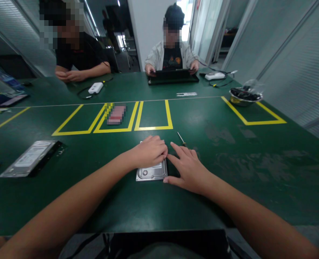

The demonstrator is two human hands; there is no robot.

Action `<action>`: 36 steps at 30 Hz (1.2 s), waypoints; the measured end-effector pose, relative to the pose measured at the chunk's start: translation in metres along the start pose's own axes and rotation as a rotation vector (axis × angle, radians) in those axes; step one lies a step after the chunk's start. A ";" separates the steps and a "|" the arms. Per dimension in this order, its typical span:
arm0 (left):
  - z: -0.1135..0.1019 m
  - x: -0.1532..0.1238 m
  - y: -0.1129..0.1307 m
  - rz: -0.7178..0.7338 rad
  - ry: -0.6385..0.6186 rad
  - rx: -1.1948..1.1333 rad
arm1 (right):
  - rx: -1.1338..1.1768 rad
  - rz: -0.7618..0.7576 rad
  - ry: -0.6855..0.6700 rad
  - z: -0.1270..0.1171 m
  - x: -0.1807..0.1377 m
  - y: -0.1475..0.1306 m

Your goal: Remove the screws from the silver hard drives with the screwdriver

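A silver hard disk drive (pixel 154 174) lies flat on the green table in front of me. Over its upper part rests my left hand (pixel 151 153), its fingers curled and pressed together near the drive's right edge. Whatever those fingers may hold is hidden. My right hand (pixel 188 168) is open, fingers spread, with the thumb at the drive's lower right corner and the forefinger close to my left hand. Just behind the right hand lies a screwdriver (pixel 180 138); its metal shaft shows, while the handle is mostly covered.
Another hard drive (pixel 32 156) lies on the left in a clear bag. Yellow tape outlines (pixel 154 128) mark the table; one holds a pixelated reddish item (pixel 116 114). At right stands a metal bowl (pixel 243 102) of dark things. Two people sit opposite, one holding a black flat device (pixel 173 76).
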State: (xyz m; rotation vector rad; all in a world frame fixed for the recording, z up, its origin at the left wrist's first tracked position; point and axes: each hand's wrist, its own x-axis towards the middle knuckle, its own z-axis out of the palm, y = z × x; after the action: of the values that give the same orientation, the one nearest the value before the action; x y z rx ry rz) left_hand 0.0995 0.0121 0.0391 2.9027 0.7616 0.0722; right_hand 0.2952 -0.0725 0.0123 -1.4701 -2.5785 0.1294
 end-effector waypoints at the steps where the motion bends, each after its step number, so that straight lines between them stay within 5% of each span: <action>1: 0.000 0.000 0.000 0.007 0.006 0.026 | 0.001 -0.001 0.002 0.000 0.000 0.000; 11: 0.001 0.001 0.001 0.089 0.044 0.155 | -0.008 -0.010 0.016 -0.002 0.000 -0.001; 36: -0.018 0.017 -0.009 0.086 -0.123 -0.090 | 0.028 -0.014 0.003 0.000 -0.001 0.001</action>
State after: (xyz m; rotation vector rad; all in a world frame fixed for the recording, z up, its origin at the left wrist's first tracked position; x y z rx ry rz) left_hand 0.1082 0.0305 0.0554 2.8233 0.5974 -0.0606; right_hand 0.2964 -0.0727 0.0119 -1.4415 -2.5732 0.1603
